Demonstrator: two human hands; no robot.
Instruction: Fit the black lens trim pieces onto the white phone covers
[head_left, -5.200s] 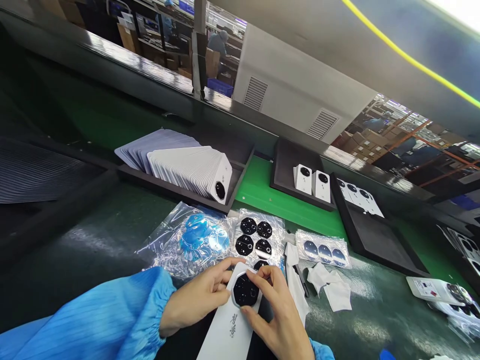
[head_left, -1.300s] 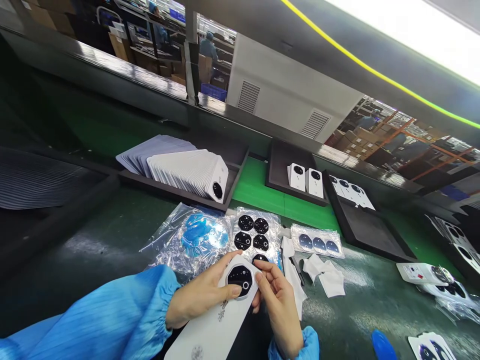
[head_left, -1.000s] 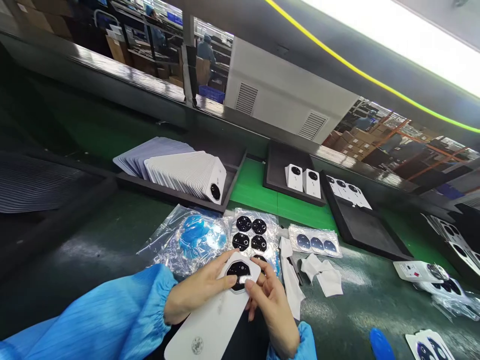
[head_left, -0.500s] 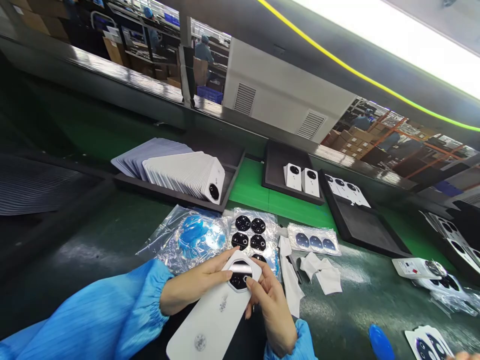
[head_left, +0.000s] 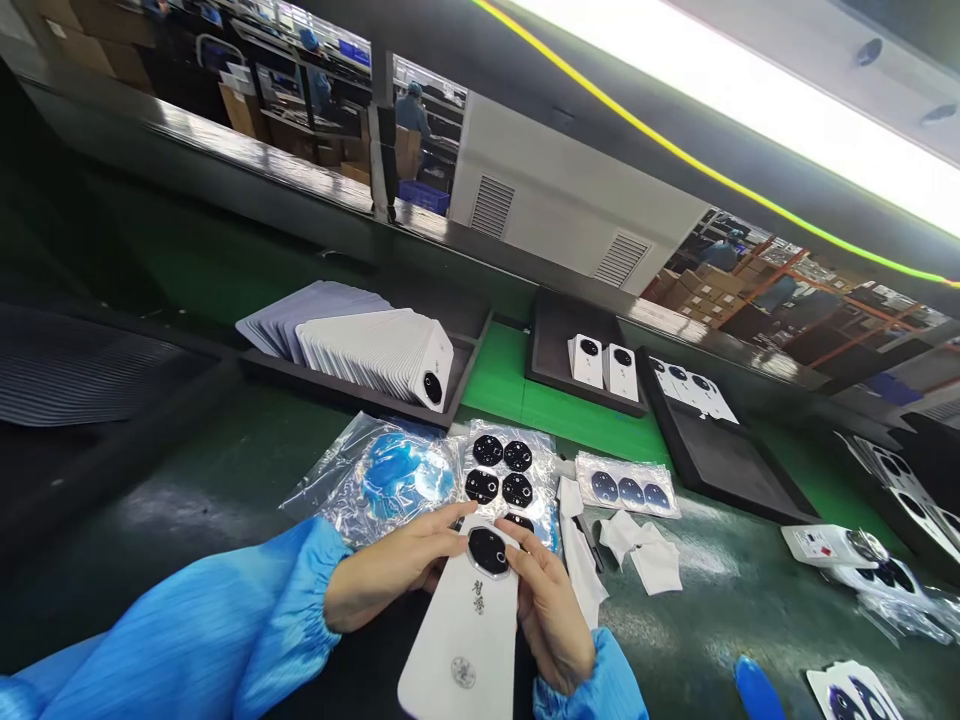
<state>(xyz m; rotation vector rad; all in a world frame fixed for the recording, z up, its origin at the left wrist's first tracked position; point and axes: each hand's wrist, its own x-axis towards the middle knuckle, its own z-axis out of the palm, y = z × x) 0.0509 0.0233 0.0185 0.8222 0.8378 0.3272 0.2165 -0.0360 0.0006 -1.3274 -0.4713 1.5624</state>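
A white phone back cover (head_left: 469,640) with a black octagonal camera plate (head_left: 488,551) near its top is held between both my hands, low in the middle of the view. My left hand (head_left: 394,572) grips its upper left edge. My right hand (head_left: 551,615) holds its right edge, fingertips beside the camera plate. Just beyond lies a clear sheet with several black camera plates (head_left: 501,472).
A black tray (head_left: 469,345) holds a fanned row of white covers (head_left: 375,348). Further right stand a tray with two covers (head_left: 600,362) and another black tray (head_left: 739,465). A plastic bag of blue films (head_left: 390,480), a strip of lens parts (head_left: 628,490) and white wipes (head_left: 649,555) lie nearby.
The cover has turned from slanting toward the lower left to nearly upright in front of me. My right fingers moved off the camera plate to its right side.
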